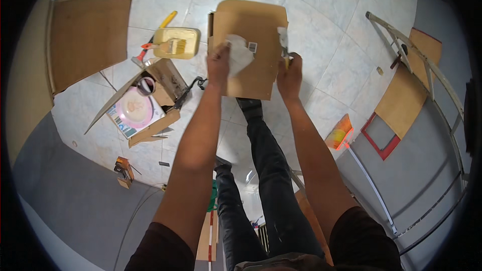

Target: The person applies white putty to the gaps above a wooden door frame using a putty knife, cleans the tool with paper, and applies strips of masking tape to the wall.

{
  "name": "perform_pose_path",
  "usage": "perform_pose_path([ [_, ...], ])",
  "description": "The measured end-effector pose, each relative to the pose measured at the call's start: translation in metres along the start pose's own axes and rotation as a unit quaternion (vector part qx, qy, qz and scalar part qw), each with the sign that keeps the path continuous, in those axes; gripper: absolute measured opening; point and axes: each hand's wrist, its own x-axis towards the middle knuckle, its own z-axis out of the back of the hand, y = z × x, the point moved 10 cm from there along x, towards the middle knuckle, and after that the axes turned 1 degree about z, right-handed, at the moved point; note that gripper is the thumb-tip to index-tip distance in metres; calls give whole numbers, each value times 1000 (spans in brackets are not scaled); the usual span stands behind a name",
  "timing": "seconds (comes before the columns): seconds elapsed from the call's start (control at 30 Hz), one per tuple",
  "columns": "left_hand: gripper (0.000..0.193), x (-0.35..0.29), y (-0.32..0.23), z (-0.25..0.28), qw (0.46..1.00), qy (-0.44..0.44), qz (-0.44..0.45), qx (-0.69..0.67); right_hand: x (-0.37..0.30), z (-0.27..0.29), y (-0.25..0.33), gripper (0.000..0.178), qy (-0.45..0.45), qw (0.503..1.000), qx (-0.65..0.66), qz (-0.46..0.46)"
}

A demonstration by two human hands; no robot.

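A brown cardboard box (251, 15) with a small label stands in front of me, just beyond my dark shoe (249, 106). My left hand (218, 65) is closed on a white cloth or sheet of paper (240, 56) that spreads over the box; which of the two I cannot tell. By the right side of the box my right hand (290, 75) grips a small tool with a yellow handle (287, 62). Its upper end looks like a blade smeared or wrapped with something white (282, 36). The tool's exact kind is unclear.
On the left lie a yellow paint tray (193, 36) with a paintbrush (173, 46), an opened carton (175, 78) with a pink-rimmed plate (149, 115), and a brown panel (90, 35). A broom (341, 131), a red frame (370, 138) and a metal ladder (432, 70) occupy the right.
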Motion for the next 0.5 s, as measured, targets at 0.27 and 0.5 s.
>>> perform_pose_path([
  [0.27, 37, 26, -15, -5, 971, -14, -99, 218, 0, -73, -6, 40, 19, 988, -137, 69],
  [0.5, 41, -31, -58, 0, 913, -173, -223, 294, 18, -113, 12, 45, -27, 976, -187, 112],
])
